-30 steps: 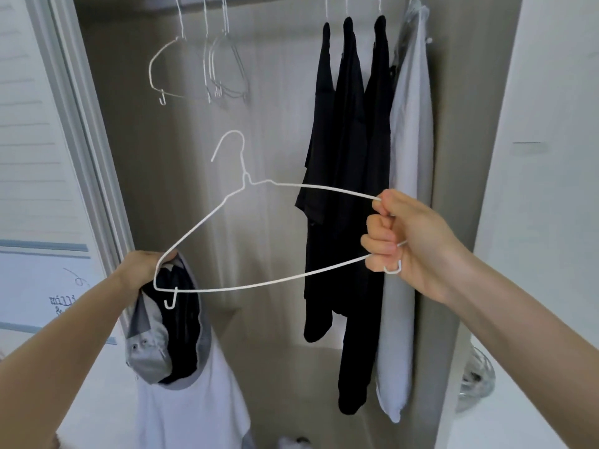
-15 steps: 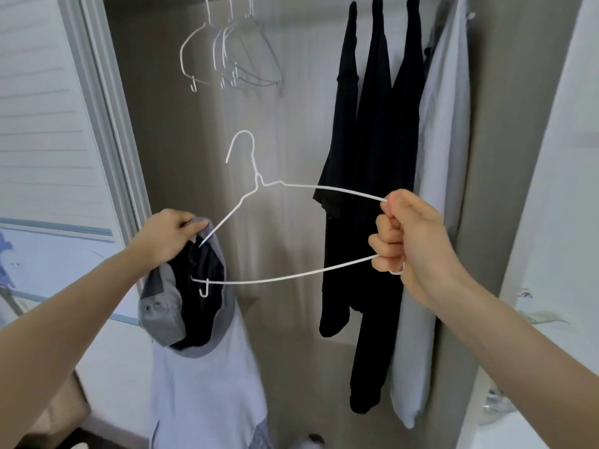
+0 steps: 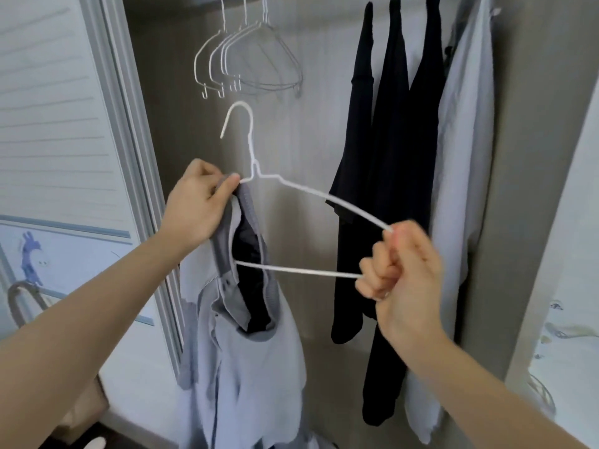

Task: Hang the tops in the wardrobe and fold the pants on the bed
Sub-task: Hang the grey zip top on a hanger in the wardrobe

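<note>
Now thin white wire hanger [image 3: 311, 192], hands [image 3: 400, 264] gripping, soft grey top [image 3: 246, 361], perhaps zipped

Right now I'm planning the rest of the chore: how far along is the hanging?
Done: three black tops and a pale one hang in the wardrobe. In hand: the left hand holds a grey top at its collar, the right hand feeds a hanger in. Left: hooking it up beside the spare hangers. No pants in view.
</note>
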{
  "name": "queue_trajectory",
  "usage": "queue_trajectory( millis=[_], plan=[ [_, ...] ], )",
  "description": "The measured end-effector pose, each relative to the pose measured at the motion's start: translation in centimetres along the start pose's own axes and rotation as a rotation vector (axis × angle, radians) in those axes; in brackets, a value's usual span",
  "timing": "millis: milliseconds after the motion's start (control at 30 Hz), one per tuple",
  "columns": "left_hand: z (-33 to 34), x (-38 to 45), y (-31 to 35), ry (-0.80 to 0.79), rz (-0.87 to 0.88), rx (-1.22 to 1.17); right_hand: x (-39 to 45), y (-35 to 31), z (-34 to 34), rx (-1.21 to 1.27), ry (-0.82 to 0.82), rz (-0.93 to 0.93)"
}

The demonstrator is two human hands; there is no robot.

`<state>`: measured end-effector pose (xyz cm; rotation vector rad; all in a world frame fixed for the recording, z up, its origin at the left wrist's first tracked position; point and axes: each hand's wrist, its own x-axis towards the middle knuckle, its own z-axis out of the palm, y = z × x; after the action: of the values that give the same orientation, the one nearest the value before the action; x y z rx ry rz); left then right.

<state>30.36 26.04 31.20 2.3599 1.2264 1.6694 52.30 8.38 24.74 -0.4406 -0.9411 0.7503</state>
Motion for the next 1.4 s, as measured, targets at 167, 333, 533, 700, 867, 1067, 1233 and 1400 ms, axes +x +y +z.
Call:
queue_trajectory(
  millis=[167,333,533,700,867,1067,1233,1400],
  plan=[
    [-0.7,0.8,0.3,-0.019,-0.054,0.013,0.6,-0.1,0.4,-0.039,-0.052,-0.055],
    [0.0,0.7,3.5,0.058,-0.16,-0.386,-1.2,3.5,0.0,-0.059,-0.115,0.05],
    [-0.7,0.8,3.1,0.01,-0.039,-0.297,2.0,0.8,-0.8,0.301,-0.106,0.399],
    [-0.7,1.1,2.9,0.074,-0.087,-0.315,1.1,4.9,-1.8,0.321,0.043,0.728],
    [0.0,1.5,3.4,0.073,-0.101,-0.184,-2.7,5.6,2.2,-0.591,-0.53,0.412],
    [-1.0,1.1,2.6,0.064,-0.101,-0.113,-2.9,5.9,0.1,-1.609,-0.814,-0.027],
    [-2.7,-1.2,0.5,-0.022,-0.076,-0.023,0.0,4.0,-5.1,-1.804,-0.677,-0.334],
    [-3.0,-1.9,-0.2,-0.051,-0.124,-0.139,1.6,1.2,-6.3,-1.766,-0.677,-0.47]
  ],
)
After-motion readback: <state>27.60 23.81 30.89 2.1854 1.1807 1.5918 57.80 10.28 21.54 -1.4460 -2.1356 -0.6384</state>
